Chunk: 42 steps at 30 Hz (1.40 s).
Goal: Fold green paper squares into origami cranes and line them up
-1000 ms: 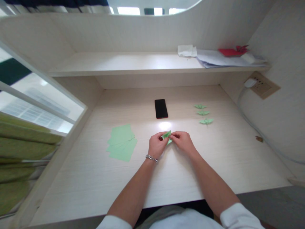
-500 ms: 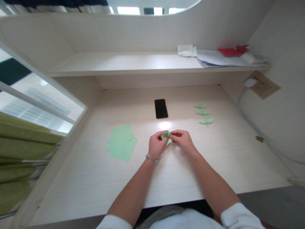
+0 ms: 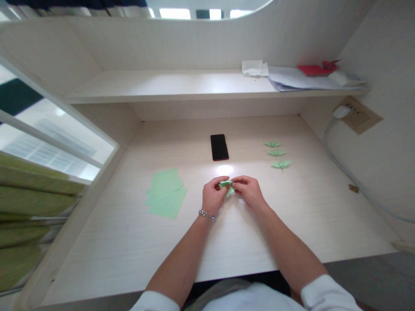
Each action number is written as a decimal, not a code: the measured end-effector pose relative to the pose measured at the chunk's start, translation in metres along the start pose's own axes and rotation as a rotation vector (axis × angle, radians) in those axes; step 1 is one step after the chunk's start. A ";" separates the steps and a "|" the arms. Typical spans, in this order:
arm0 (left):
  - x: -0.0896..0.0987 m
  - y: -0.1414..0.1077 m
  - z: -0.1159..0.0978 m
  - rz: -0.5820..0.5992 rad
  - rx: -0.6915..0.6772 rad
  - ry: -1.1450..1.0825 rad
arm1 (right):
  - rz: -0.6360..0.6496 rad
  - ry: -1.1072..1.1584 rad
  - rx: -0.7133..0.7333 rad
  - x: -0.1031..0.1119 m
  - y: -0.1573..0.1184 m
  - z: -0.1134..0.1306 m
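Observation:
Between my two hands is a small folded piece of green paper (image 3: pixel 230 190), partly hidden by the fingers. My left hand (image 3: pixel 214 195), with a chain bracelet at the wrist, pinches its left side. My right hand (image 3: pixel 249 190) grips its right side between thumb and fingertips. Left of my hands lies a fanned stack of green paper sheets (image 3: pixel 167 192). To the right, three folded green paper cranes stand in a column: a far crane (image 3: pixel 272 144), a middle crane (image 3: pixel 276 153) and a near crane (image 3: pixel 281 164).
A black phone (image 3: pixel 219 147) lies beyond my hands on the desk (image 3: pixel 129 250). Above it, a shelf (image 3: pixel 168 82) carries white papers (image 3: pixel 287 80) and a red paper crane (image 3: pixel 330 65). A cable (image 3: pixel 343 170) runs down the right wall from a socket (image 3: pixel 359 114).
The folded green paper has shifted shape slightly: its upper opening looks narrower and flatter. Both hands have stayed in nearly the same place.

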<state>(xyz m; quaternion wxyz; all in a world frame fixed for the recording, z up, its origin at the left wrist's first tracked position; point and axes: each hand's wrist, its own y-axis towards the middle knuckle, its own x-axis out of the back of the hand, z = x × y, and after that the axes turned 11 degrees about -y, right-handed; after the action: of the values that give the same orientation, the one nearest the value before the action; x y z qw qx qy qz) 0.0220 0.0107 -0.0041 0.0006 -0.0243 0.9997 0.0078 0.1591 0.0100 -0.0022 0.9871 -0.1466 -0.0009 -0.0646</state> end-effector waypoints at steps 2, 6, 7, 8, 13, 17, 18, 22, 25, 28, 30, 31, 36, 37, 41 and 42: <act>0.000 0.000 0.001 0.002 0.003 -0.008 | 0.000 0.016 -0.006 0.000 0.000 0.000; 0.001 0.002 0.004 0.015 0.007 -0.025 | 0.002 0.025 -0.013 0.000 0.000 0.000; 0.001 0.002 0.005 0.017 0.010 -0.029 | 0.007 0.023 -0.010 0.000 0.000 0.000; 0.001 0.002 0.005 0.020 0.011 -0.034 | 0.018 0.020 -0.006 0.000 0.000 0.000; 0.002 0.002 0.001 0.066 0.003 -0.118 | 0.065 0.008 0.014 0.002 0.001 -0.001; 0.004 0.003 -0.003 0.103 0.120 -0.383 | 0.041 0.044 -0.011 0.006 0.002 -0.001; 0.004 0.004 -0.004 0.102 0.161 -0.453 | 0.039 0.052 -0.017 0.007 0.003 0.000; 0.007 0.006 -0.005 0.091 0.243 -0.594 | 0.060 0.084 -0.030 0.010 0.003 0.002; 0.010 0.008 -0.005 0.138 0.253 -0.615 | 0.079 0.121 -0.036 0.010 0.002 0.004; 0.013 0.008 -0.004 0.188 0.271 -0.624 | 0.083 0.128 -0.025 0.009 0.002 0.005; 0.015 0.009 -0.004 0.213 0.277 -0.627 | 0.076 0.097 -0.015 0.010 0.002 0.005; 0.016 0.010 -0.003 0.227 0.278 -0.623 | 0.072 0.074 -0.008 0.010 0.002 0.004; 0.023 0.013 0.000 0.302 0.265 -0.524 | 0.075 -0.030 0.034 0.011 0.004 0.000; 0.024 0.013 0.000 0.309 0.252 -0.499 | 0.085 -0.043 0.041 0.011 0.004 -0.001; 0.029 0.015 0.003 0.355 0.212 -0.446 | 0.113 -0.068 0.060 0.013 0.004 -0.001; 0.030 0.015 0.003 0.370 0.212 -0.440 | 0.119 -0.067 0.061 0.014 0.004 -0.001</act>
<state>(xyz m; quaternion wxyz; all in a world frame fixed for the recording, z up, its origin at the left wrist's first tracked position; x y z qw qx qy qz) -0.0087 0.0244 -0.0070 0.2183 0.1605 0.9582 -0.0914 0.1734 0.0114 -0.0039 0.9926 -0.1184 -0.0270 -0.0009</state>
